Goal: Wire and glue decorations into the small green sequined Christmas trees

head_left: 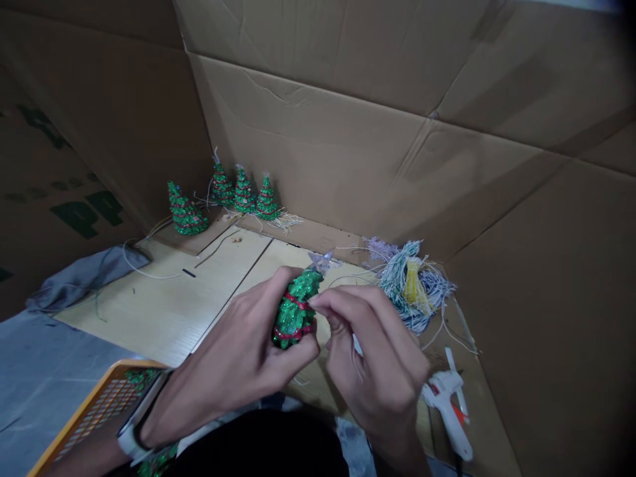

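Observation:
My left hand (238, 364) is wrapped round a small green glittery Christmas tree (294, 310) with red bands and a clear star on top, held tilted over the wooden board (163, 305). My right hand (377, 364) sits just right of it, its fingertips pinched against the tree's side; whether they hold anything is hidden. Several finished little green trees (233, 192) stand at the back left against the cardboard wall.
Cardboard walls (397, 165) close in the back and right. A bundle of white, green and yellow wires (415, 288) lies right of my hands. A white glue gun (450, 404) rests at lower right. An orange mesh basket (94, 411) sits lower left, near grey cloth (79, 275).

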Demonstrator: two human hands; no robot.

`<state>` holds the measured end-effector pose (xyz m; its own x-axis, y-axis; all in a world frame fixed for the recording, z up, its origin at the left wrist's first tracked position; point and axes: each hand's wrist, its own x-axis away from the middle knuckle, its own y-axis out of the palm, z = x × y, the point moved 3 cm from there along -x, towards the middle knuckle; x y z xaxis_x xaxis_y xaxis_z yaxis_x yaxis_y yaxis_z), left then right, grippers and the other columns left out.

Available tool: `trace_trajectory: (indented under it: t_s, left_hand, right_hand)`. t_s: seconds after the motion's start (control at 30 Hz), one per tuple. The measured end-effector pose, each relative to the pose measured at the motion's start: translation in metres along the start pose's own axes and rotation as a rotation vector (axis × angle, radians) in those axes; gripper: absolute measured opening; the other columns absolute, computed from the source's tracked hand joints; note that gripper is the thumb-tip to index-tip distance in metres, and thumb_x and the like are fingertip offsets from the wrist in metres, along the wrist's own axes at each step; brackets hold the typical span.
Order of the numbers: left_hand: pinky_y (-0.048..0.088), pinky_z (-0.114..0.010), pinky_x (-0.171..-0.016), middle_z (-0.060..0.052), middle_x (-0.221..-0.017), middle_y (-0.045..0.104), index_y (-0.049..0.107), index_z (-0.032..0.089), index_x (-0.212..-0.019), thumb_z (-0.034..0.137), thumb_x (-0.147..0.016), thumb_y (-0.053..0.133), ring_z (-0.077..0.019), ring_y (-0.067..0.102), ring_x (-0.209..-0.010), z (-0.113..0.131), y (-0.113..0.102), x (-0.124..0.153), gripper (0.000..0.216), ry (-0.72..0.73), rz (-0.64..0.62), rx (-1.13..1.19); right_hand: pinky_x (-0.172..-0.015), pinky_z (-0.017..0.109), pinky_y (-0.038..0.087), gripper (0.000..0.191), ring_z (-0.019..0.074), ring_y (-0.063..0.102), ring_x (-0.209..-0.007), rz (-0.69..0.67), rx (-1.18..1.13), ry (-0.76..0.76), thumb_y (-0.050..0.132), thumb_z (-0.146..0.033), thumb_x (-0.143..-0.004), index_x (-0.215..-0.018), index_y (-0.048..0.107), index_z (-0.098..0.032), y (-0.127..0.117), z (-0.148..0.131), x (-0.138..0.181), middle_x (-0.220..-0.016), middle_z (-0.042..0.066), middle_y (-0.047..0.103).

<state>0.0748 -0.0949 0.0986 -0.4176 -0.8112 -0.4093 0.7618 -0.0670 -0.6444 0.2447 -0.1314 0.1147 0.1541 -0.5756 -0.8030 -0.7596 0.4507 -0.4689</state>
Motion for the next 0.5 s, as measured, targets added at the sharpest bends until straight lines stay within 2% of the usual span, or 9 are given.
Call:
trace_trajectory:
  t_s: [0.2, 0.37, 0.5]
  left_hand:
    - [0.042, -0.03, -0.062, 0.006, -0.086, 0.056, 0.049, 0.027, -0.11, 0.028, -0.094, 0.071, -0.0148, 0.052, -0.069, -0.004, 0.002, 0.001, 0.028, 0.002, 0.003, 0.001]
    - [0.044, -0.028, -0.059, 0.006, -0.084, 0.055, 0.049, 0.027, -0.112, 0.029, -0.094, 0.071, -0.0146, 0.052, -0.069, -0.01, 0.005, 0.005, 0.028, -0.052, -0.017, 0.147]
    - [0.049, -0.028, -0.063, 0.0, -0.098, 0.068, 0.052, 0.025, -0.121, 0.027, -0.093, 0.071, -0.0178, 0.066, -0.082, -0.008, 0.007, 0.007, 0.034, -0.074, -0.036, 0.3]
  right_hand:
    - [-0.097, 0.021, 0.062, 0.031, 0.0124, 0.074, -0.105, 0.022, 0.034, -0.016, 0.064, 0.005, -0.101, -0.125, 0.075, -0.012, 0.004, -0.001, 0.002, -0.112, 0.006, 0.076]
    - [-0.1, 0.017, 0.06, 0.028, 0.0104, 0.075, -0.104, 0.055, 0.072, -0.029, 0.068, 0.004, -0.1, -0.121, 0.077, -0.012, 0.003, -0.009, 0.002, -0.109, 0.005, 0.077]
    - [-0.106, 0.016, 0.058, 0.028, 0.0091, 0.076, -0.105, 0.05, 0.13, -0.011, 0.061, -0.001, -0.106, -0.122, 0.078, -0.016, -0.002, -0.016, 0.004, -0.11, 0.003, 0.079]
